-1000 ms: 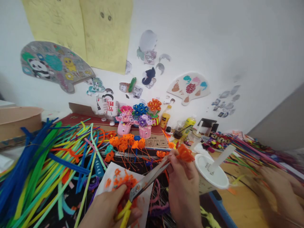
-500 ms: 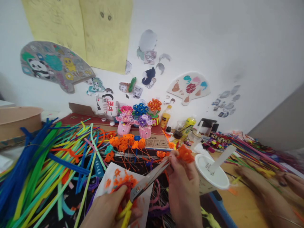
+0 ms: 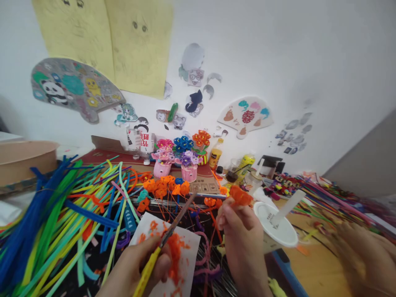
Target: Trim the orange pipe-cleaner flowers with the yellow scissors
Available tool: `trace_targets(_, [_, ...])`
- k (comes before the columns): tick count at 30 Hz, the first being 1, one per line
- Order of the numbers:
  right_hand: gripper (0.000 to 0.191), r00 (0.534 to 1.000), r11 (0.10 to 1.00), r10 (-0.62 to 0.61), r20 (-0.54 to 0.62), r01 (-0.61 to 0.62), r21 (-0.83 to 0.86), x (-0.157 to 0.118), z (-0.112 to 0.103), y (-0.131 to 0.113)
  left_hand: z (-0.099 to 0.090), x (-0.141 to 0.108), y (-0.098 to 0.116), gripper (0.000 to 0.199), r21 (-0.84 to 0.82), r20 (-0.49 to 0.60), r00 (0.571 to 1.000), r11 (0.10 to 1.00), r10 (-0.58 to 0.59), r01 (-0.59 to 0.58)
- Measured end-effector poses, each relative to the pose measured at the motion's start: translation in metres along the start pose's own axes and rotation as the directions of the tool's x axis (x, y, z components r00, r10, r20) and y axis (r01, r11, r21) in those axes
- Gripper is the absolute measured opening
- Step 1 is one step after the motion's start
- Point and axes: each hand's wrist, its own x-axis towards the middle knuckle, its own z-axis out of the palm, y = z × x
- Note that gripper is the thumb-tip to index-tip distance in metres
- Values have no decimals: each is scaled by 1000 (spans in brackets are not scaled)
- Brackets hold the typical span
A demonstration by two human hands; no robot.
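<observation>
My left hand (image 3: 148, 264) is closed around yellow-handled scissors (image 3: 177, 220), whose blades lie together and point up and away. Pinched in the fingertips of my right hand (image 3: 239, 231) is an orange fuzzy flower (image 3: 239, 195). The scissors and that flower are apart. Below my hands lies a white sheet of paper (image 3: 189, 264) strewn with orange fuzz clippings (image 3: 176, 251). Behind it, several orange flowers (image 3: 161, 187) on thin wire stems rest in a bunch.
Bundled pipe cleaners (image 3: 58, 222) cover the left side. A lidded cup with a straw (image 3: 275, 225) stands close right of my right hand. Pink flower pots (image 3: 189, 173) and a juice bottle (image 3: 215, 153) stand at the back. Another person's hands (image 3: 361, 251) are blurred at right.
The scissors have moved away from the orange flower, back to the left, and their blades have come together. The flower is turned slightly in my right hand. The other person's hands have moved.
</observation>
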Motion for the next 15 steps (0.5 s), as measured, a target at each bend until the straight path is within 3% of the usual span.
trace_targets(5, [14,996,999,-11,85,15,-39,-10,4,9,7,-4,8,54,-213,43,995,973,-84,92])
trace_targets(11, [14,994,988,-6,108,23,-156,-19,7,20,4,-7,8,57,-246,73,996,966,-59,75])
trace_targets(15, [14,994,983,-3,107,22,-182,-19,7,21,1,-8,12,47,-273,118,983,947,-142,170])
